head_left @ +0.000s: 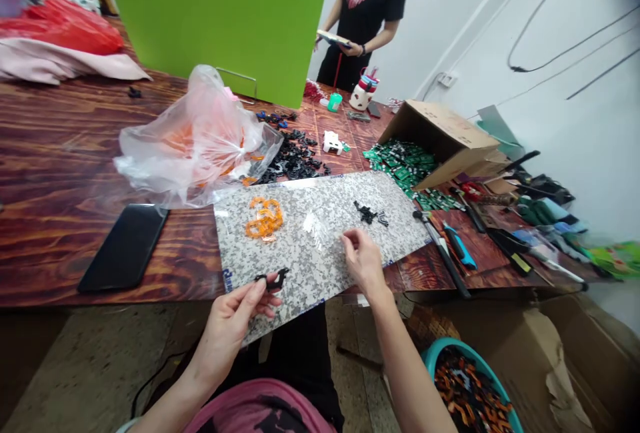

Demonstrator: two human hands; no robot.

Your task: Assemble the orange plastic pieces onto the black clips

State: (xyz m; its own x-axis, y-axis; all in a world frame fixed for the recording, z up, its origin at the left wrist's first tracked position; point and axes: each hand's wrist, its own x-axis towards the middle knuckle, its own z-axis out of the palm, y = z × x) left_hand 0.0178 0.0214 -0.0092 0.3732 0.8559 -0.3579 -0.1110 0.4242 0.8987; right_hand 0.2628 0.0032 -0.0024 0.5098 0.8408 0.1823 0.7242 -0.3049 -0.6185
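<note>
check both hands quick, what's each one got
left hand: closed, holding a black plastic part
right hand: closed to a pinch, nothing visible in it

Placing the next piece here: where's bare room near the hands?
The speckled board has a bare stretch between the orange pieces and small black pieces. Bare wood tabletop lies between the phone and the board's left edge. Crowded: the black parts pile, green circuit boards and tools at right.
</note>
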